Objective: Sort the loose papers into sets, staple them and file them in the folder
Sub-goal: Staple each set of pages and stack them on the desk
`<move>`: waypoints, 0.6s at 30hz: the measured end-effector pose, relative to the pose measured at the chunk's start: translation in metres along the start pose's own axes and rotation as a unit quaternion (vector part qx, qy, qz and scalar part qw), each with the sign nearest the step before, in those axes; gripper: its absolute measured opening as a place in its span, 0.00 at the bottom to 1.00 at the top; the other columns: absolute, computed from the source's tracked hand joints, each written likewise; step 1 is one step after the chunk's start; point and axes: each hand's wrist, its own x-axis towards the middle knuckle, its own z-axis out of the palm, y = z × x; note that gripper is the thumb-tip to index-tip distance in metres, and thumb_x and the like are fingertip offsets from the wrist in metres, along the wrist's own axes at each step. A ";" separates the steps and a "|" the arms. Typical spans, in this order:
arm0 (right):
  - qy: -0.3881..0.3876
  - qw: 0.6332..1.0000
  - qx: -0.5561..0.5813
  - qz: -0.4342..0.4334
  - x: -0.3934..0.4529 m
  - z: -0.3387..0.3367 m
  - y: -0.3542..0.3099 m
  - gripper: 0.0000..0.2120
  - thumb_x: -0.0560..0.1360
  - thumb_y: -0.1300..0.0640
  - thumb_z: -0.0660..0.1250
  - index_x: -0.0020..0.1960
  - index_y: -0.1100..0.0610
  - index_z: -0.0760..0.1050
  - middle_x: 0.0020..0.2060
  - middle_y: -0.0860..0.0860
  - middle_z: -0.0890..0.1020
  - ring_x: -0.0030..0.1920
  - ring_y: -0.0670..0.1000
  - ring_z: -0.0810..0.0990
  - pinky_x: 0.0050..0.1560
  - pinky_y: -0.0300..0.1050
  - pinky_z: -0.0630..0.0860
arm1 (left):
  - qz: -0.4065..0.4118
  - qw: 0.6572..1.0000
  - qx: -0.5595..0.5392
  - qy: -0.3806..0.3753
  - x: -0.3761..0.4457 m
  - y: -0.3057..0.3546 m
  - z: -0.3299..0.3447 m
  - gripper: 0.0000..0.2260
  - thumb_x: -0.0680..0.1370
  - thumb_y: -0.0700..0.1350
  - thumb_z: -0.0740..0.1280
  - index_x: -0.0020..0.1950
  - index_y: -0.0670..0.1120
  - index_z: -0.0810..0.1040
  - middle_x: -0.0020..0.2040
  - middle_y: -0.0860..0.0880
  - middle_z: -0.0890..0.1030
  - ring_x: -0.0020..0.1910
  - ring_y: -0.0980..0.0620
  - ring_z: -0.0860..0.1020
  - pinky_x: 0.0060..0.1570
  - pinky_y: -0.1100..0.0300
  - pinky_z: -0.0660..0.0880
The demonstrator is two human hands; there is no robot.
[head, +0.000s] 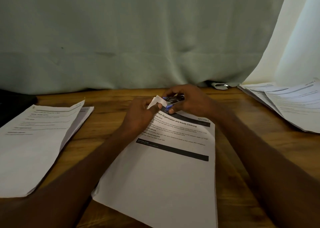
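A set of printed sheets [166,172] headed "Rack Organization and Insole Cleaning" lies on the wooden table [107,98] in front of me. My left hand [140,115] pinches its folded-up top left corner [156,102]. My right hand [188,100] grips a small blue and black stapler [173,100] whose jaws sit over that corner. The two hands almost touch at the far end of the set.
A second paper set [34,141] lies at the left, slightly fanned. A loose pile of printed sheets [290,105] spreads at the far right. A dark object [12,103], partly seen, sits at the far left edge. A pale green curtain [138,37] hangs behind the table.
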 end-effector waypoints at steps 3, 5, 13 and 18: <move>-0.008 1.000 0.008 0.005 0.002 0.004 0.001 0.26 0.67 0.55 0.82 0.63 0.46 0.80 0.52 0.35 0.80 0.55 0.37 0.77 0.53 0.34 0.69 | 0.021 1.000 0.020 0.004 -0.001 0.003 0.000 0.12 0.82 0.51 0.68 0.63 0.49 0.83 0.40 0.54 0.86 0.37 0.55 0.85 0.46 0.54 0.84; -0.007 1.000 0.012 0.000 0.003 0.006 0.001 0.25 0.67 0.53 0.82 0.62 0.45 0.81 0.49 0.31 0.79 0.52 0.31 0.77 0.51 0.33 0.68 | 0.031 0.999 0.033 0.011 -0.002 0.003 0.000 0.12 0.83 0.51 0.68 0.64 0.48 0.83 0.41 0.53 0.86 0.37 0.55 0.85 0.45 0.56 0.82; 0.015 0.999 0.028 -0.006 0.003 0.008 -0.006 0.20 0.69 0.53 0.81 0.60 0.47 0.83 0.49 0.35 0.82 0.52 0.34 0.79 0.55 0.36 0.72 | 0.030 0.998 0.045 0.026 -0.001 0.001 0.001 0.08 0.82 0.49 0.70 0.59 0.48 0.78 0.47 0.50 0.84 0.39 0.57 0.83 0.36 0.65 0.77; 0.010 1.000 0.029 0.001 0.002 0.008 -0.011 0.20 0.69 0.53 0.81 0.60 0.48 0.83 0.47 0.34 0.80 0.52 0.36 0.78 0.52 0.35 0.71 | 0.040 0.999 0.007 0.020 0.000 -0.001 -0.001 0.09 0.80 0.48 0.73 0.52 0.48 0.74 0.46 0.50 0.84 0.41 0.55 0.84 0.37 0.57 0.80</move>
